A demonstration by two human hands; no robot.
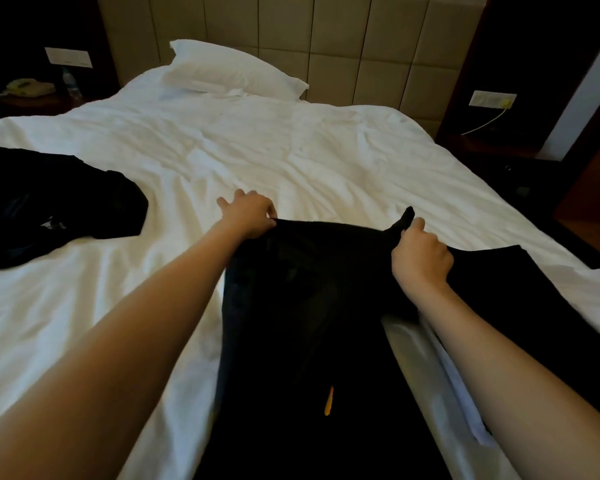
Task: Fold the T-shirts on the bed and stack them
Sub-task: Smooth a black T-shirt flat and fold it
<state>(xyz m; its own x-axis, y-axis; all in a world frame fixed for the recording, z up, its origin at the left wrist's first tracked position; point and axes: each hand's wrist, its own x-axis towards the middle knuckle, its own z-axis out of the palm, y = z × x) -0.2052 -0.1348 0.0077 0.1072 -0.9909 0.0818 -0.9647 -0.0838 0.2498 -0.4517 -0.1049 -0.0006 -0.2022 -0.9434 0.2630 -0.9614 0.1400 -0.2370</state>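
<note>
- Your left hand (248, 213) pinched the far edge of the black T-shirt (309, 289) between thumb and forefinger, with the other fingers spread over the white sheet (291, 150).
- Your right hand (421, 256) was curled into a fist round a bunched corner of the same edge, and a tip of cloth stuck up above it.
- The T-shirt hung stretched between both hands over the near side of the bed, with a small orange mark (329, 400) low on it.
- A second dark garment (59, 202) lay crumpled on the sheet to your left, well apart from the first.
- A white pillow (232, 69) leaned against the padded headboard (326, 39).
</note>
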